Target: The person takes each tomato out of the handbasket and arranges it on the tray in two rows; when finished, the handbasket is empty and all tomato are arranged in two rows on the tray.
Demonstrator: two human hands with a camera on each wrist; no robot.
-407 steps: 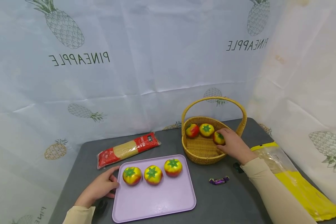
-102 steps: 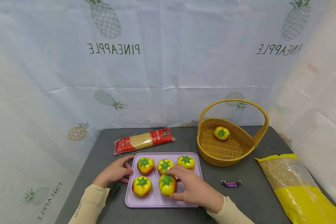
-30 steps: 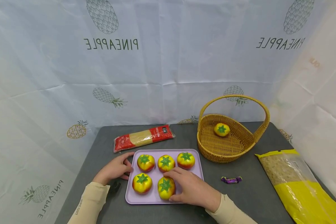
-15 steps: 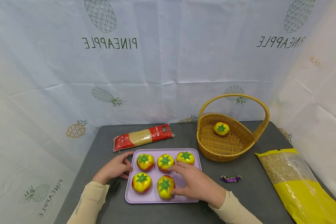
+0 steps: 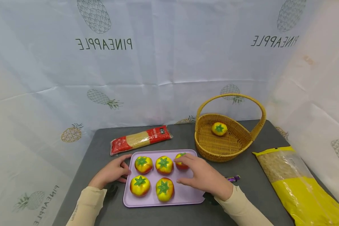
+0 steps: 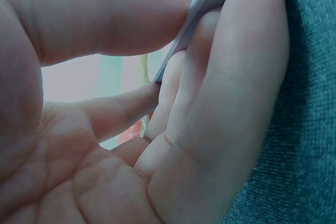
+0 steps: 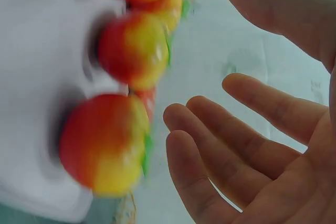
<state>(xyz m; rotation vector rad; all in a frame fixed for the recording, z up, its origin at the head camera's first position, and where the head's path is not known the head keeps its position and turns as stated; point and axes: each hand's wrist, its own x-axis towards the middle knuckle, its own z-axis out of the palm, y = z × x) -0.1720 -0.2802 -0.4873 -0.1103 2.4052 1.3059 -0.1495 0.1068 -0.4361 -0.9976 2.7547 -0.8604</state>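
Several red-and-yellow persimmons with green leaf tops stand in two rows on a lilac tray (image 5: 186,196). My left hand (image 5: 110,172) pinches the tray's left edge, the thumb on top and fingers beneath in the left wrist view. Above the tray's right side my right hand (image 5: 204,177) hovers with fingers spread, holding nothing. To its left is the front-row persimmon (image 5: 164,189), apart from the fingers. The back-right persimmon (image 5: 181,161) is partly hidden behind the right hand. One more persimmon (image 5: 219,128) sits inside the wicker basket (image 5: 214,147).
Behind the tray lies a red packet of noodles (image 5: 141,139). A purple-wrapped candy (image 5: 234,178) is partly hidden by the right hand. At the right is a yellow-and-clear bag of grain-like contents (image 5: 296,185). A white pineapple-print cloth (image 5: 147,62) hangs behind the dark table (image 5: 183,139).
Persimmons have passed from basket to tray since the oldest frame. Within the last second the right hand has let go of the front-row persimmon and moved right. The left hand stays at the tray.
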